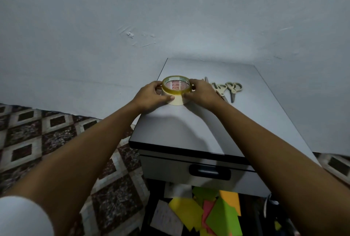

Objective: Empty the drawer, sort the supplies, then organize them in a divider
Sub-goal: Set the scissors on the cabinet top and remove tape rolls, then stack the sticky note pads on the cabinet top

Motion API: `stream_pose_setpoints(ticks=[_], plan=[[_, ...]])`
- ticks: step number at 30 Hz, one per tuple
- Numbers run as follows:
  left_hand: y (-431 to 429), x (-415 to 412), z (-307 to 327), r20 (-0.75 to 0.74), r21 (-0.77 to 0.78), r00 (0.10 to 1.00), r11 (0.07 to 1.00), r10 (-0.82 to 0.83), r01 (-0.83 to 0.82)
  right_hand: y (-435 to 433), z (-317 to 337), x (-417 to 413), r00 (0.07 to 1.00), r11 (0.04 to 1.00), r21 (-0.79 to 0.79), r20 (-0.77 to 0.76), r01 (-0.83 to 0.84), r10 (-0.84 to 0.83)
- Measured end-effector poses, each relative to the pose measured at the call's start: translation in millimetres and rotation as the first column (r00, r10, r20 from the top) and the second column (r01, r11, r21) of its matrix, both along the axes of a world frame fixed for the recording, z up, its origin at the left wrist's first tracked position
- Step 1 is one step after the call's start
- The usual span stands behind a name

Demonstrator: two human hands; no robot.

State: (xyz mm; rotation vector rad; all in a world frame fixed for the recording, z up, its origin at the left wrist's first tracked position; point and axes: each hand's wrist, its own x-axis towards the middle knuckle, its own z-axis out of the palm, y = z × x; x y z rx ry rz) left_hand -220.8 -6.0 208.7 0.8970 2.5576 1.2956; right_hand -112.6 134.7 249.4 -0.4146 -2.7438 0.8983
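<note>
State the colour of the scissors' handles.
The scissors are beige; the head view shows it.

Just one cam here, head-worn and wide-angle, looking forward and down, pretty close over a grey cabinet (170, 131). The wall (170, 8) fills the upper half of the frame, tiled floor (37, 131) sits lower left, and an open drawer (151, 192) peeks in at the bottom edge.

A home room: patterned floor tiles (37, 137), plain painted wall (170, 8), small drawer cabinet (189, 127).
</note>
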Motion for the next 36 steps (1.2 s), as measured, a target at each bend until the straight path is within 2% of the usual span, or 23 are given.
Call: stream_pose_setpoints(ticks=[5, 8, 14, 19, 25, 29, 36], plan=[[-4, 9, 9, 0.0, -0.029, 0.999, 0.999, 0.033, -0.033, -2, 2, 11, 0.998, 0.999, 0.031, -0.056, 0.02, -0.018], [-10, 26, 18, -0.063, 0.001, 0.996, 0.998, 0.056, -0.056, -7, 8, 29, 0.992, 0.999, 0.03, -0.123, 0.013, -0.009], [-32, 88, 25, -0.139, 0.071, 0.99, 0.997, -0.005, 0.015, -20, 4, 85, 0.985, 0.999, -0.029, -0.169, -0.015, 0.01], [-60, 148, 9, -0.207, 0.063, 0.975, 0.994, -0.076, 0.091, -37, -16, 147, 0.979, 0.998, -0.06, -0.202, -0.009, -0.003], [-89, 206, -34, -0.208, 0.117, 0.972, 0.984, -0.111, 0.137, -57, -60, 215, 0.973, 0.998, 0.058, -0.23, -0.011, 0.024], [-102, 232, -77, -0.148, 0.075, 0.978, 0.984, -0.148, 0.16, -64, -105, 254, 0.985, 0.999, -0.005, -0.168, -0.049, 0.048], [-104, 253, -155, 0.079, -0.162, 0.976, 0.963, -0.204, 0.215, -68, -187, 285, 0.983, 0.995, -0.095, 0.181, -0.021, 0.038]])
